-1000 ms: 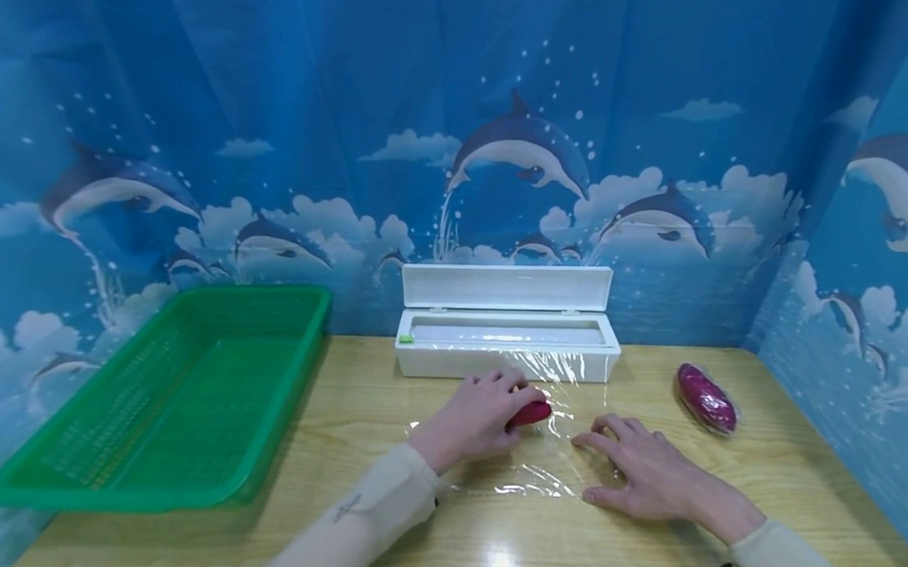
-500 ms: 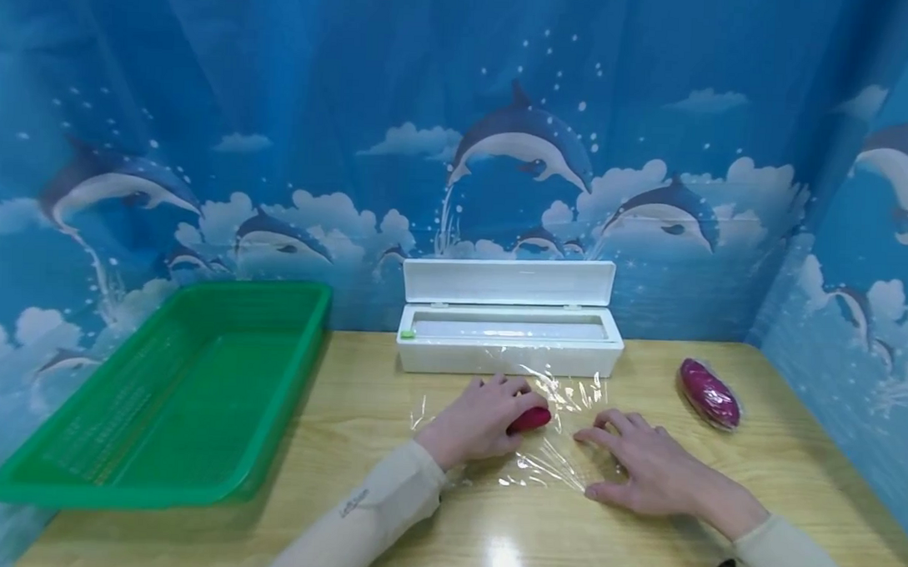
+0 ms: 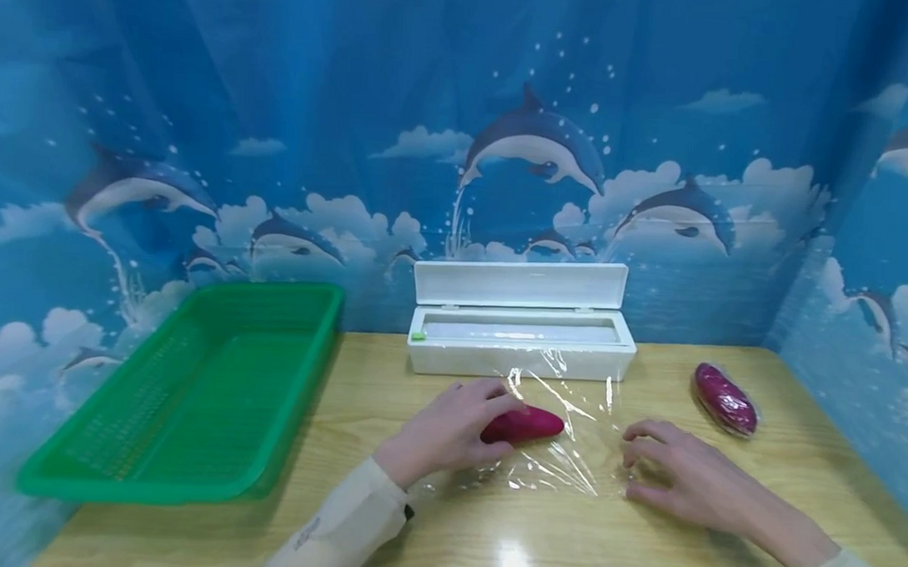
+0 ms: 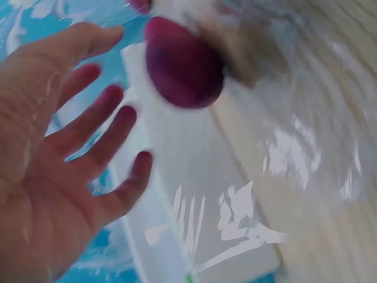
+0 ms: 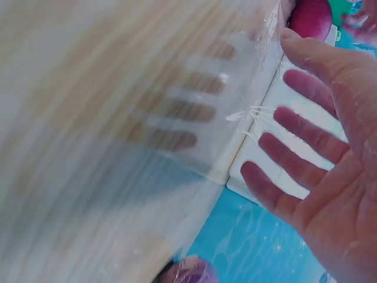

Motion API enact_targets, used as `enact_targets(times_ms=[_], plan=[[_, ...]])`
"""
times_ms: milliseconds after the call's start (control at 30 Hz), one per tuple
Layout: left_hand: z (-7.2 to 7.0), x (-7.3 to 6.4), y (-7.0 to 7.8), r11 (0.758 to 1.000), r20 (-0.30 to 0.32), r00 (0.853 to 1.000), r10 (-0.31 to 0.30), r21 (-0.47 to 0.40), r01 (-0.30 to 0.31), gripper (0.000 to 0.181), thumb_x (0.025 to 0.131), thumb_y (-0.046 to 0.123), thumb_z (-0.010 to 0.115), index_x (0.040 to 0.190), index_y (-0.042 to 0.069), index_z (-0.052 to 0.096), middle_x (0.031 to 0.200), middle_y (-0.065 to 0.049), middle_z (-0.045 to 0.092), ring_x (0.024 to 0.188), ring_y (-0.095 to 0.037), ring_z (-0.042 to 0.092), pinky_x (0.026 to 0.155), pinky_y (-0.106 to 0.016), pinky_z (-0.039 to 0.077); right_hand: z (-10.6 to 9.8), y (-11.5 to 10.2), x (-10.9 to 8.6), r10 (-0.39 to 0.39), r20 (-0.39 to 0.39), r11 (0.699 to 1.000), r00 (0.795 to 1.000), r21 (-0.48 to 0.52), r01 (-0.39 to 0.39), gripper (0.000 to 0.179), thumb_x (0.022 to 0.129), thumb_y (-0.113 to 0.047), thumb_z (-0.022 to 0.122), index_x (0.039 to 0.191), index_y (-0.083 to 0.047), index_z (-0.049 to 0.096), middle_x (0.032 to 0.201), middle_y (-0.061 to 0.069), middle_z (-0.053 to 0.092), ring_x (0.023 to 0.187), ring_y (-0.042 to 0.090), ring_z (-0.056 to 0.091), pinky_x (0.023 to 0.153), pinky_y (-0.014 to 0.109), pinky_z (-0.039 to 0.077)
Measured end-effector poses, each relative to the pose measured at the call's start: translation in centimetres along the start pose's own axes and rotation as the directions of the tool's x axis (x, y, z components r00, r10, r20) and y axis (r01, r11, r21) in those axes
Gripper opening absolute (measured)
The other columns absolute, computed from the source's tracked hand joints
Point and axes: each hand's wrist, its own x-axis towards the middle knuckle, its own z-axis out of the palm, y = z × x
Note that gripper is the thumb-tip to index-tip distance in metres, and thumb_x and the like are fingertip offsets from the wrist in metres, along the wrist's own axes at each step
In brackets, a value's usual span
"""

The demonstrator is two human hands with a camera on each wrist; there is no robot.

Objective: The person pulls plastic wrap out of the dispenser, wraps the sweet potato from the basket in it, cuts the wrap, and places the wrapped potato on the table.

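A magenta, tapered sweet potato (image 3: 533, 426) lies on a sheet of clear cling film (image 3: 577, 459) that runs down from the white film box (image 3: 522, 363). My left hand (image 3: 447, 427) is at its left end, thumb and fingers apart on either side. In the left wrist view the fingers are spread, with a gap to the sweet potato (image 4: 185, 71). Just right of the film hovers my right hand (image 3: 691, 477), fingers loosely bent and holding nothing. The right wrist view shows its fingers spread, the film's edge (image 5: 250, 112) beyond their tips.
Another sweet potato (image 3: 726, 400), wrapped in film, lies at the back right of the wooden table (image 3: 391, 365). On the left stands a green plastic basket (image 3: 287, 419). The box's lid (image 3: 521, 286) is up, close to the dolphin-print backdrop (image 3: 339, 146).
My left hand has drawn back to the left and loosened from the sweet potato, so more of it shows. My right hand has moved right, off the film's edge. The view has shifted slightly.
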Motion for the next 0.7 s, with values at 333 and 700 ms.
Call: enact_targets(times_ms=[333,700], plan=[[-0.8,-6.8,-2.5,0.973,0.238,0.952,-0.194,-0.08,0.218,0.033,0.074,0.03,0.088,0.102,0.022,0.073,0.091,0.008,0.066,0.078,-0.003,0.056,0.072,-0.024,0.052,-0.1,0.9,-1.6,-0.151,0.009,0.988,0.989,0.022,0.15,0.023,0.075,-0.031,0.087,0.093,-0.038,0.074,0.104,-0.012,0.07,0.09,0.008,0.067,0.073,0.032,0.06],[0.6,-8.2,-3.2,0.991,0.113,0.988,-0.105,-0.075,0.114,0.008,0.087,0.014,0.077,0.083,0.019,0.072,0.081,0.009,0.065,0.071,0.001,0.054,0.068,-0.018,0.051,0.6,0.8,-1.3,-0.174,-0.031,0.984,0.984,0.033,0.175,0.026,0.074,-0.014,0.085,0.089,-0.032,0.073,0.098,-0.01,0.073,0.087,0.009,0.07,0.072,0.031,0.06]])
